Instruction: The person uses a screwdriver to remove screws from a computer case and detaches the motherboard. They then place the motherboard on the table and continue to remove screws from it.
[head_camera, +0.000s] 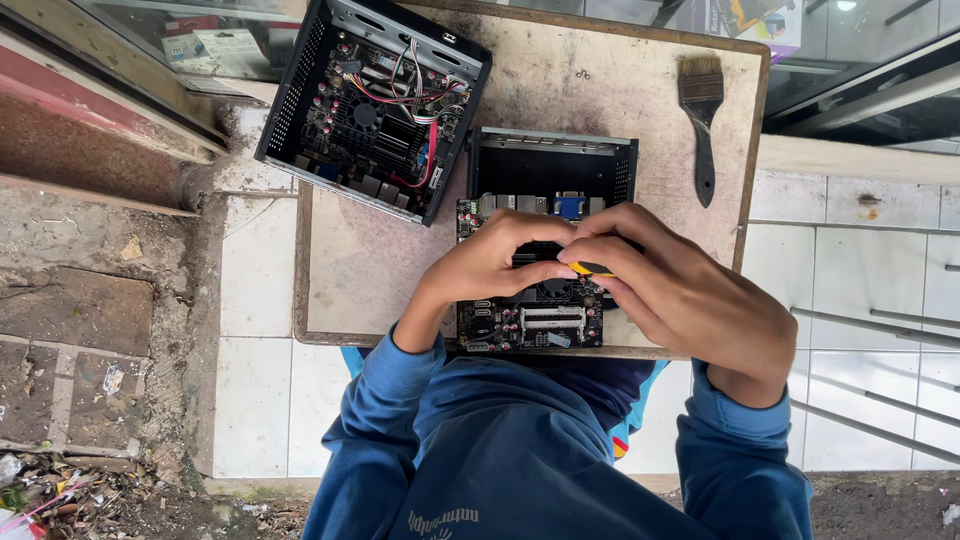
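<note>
A small black motherboard (530, 322) lies at the near edge of a worn wooden board (360, 270). Over its middle, my right hand (690, 300) grips a screwdriver with a yellow and black handle (590, 268), tip hidden under my fingers. My left hand (490, 262) curls beside it, thumb and fingers touching the screwdriver's handle and resting above the motherboard. Just behind the motherboard sits an empty black metal case (553, 165), open side up. Both of my sleeves are blue.
A second open black case (375, 105) with a fitted board, fan and coloured wires sits at the far left of the wooden board. A black-handled paintbrush (702, 120) lies at the far right. Two small screws (582, 74) rest near the back. White tiles surround the board.
</note>
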